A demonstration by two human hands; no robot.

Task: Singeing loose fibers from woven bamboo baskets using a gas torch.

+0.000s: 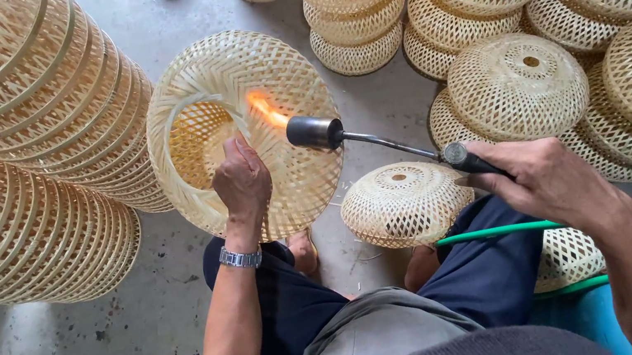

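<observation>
Your left hand [242,182] has its grip clenched on the rim of the woven bamboo shade [243,134], tilted just above your knees. Your right hand [546,181] is grasping the torch [377,139], whose flame [266,110] licks the weave beside your left fingers.

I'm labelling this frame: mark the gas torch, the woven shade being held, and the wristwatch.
gas torch [315,132], head view, on its dark nozzle.
woven shade [307,174], head view, on its outer weave below the nozzle.
wristwatch [240,257], head view, on the metal band at the left wrist.
</observation>
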